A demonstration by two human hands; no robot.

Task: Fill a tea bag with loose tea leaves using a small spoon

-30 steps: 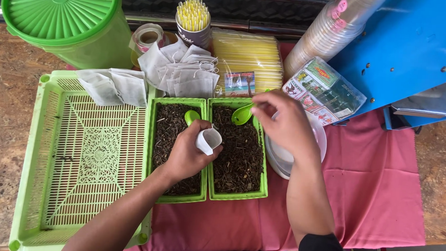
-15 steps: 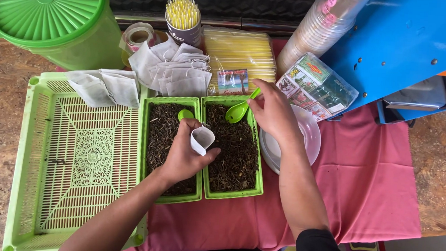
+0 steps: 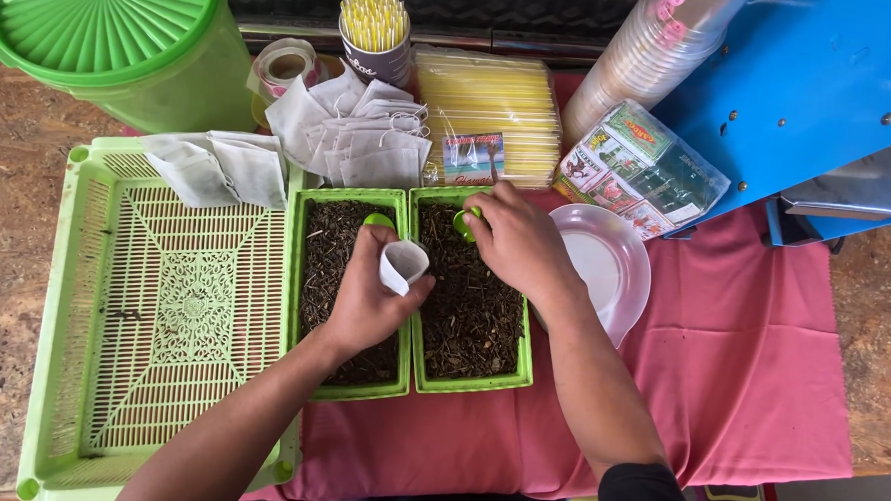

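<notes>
Left hand [image 3: 363, 297]: grip closed around a small white filter bag [image 3: 403, 265], mouth held open and facing up, so loose leaf can drop in.
Filter bag position: above the divide between the two green trays, so spillage falls back into a tray.
Right hand [image 3: 521, 246]: fingers clamped on a green scoop [image 3: 464, 222], bowl pressed into the dried leaf of the right tray [image 3: 470, 382].
Left tray [image 3: 344, 388]: holds the same dark dried leaf; a second green scoop [image 3: 378, 220] rests at its far end.
Empty bags [image 3: 355, 141]: stacked just behind the trays, within short reach.
Slatted green basket [image 3: 153, 308]: to the left; more white bags [image 3: 219, 165] lie on its far corner.
White plate [image 3: 610, 263]: just beside the right tray, partly hidden by the right wrist.
Table [image 3: 751, 374]: covered by a pink cloth under the trays.
</notes>
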